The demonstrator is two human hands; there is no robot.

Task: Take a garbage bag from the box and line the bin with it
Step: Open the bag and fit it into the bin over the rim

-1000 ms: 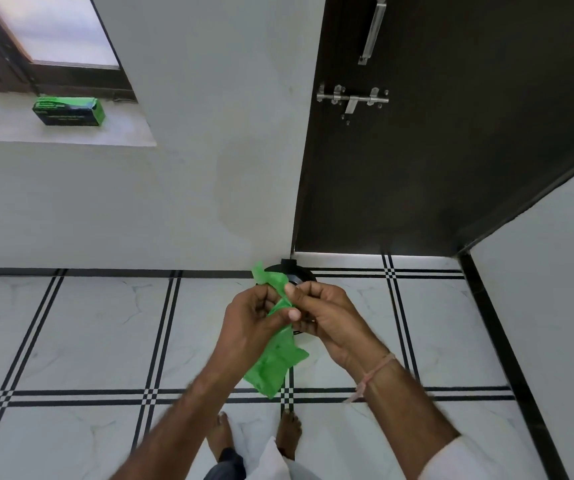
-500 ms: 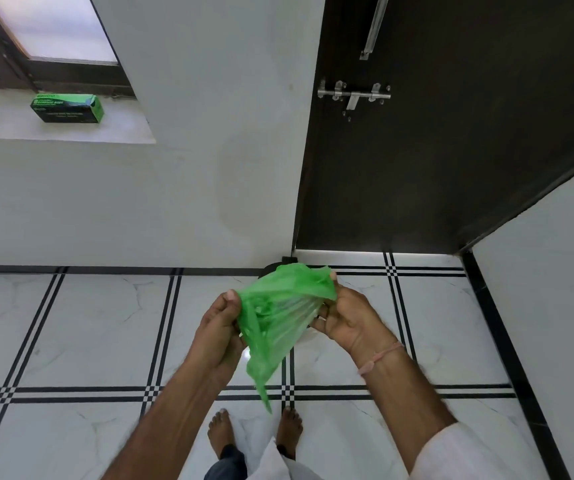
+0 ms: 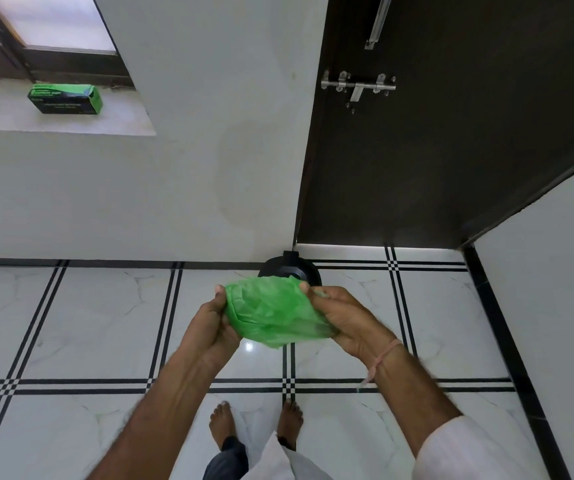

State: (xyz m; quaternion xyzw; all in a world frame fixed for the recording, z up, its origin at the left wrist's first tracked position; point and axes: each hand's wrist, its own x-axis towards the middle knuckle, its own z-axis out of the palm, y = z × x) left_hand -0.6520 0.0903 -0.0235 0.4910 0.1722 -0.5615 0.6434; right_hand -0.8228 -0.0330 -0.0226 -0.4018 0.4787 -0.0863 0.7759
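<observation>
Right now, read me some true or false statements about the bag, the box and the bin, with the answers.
1. The left hand and the right hand both grip the bag. True.
2. The bin stands on the floor beside the dark door. True.
3. The box lies on the floor. False: it sits on the window ledge.
4. The bag lines the bin. False: the hands hold it in the air in front of the bin.

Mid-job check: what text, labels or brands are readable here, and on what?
"GARBAGE BAGS", probably, though blurred: on the box on the window sill.
Other lines on that box: too small to read.
The garbage bag, bin and door: no text visible.
</observation>
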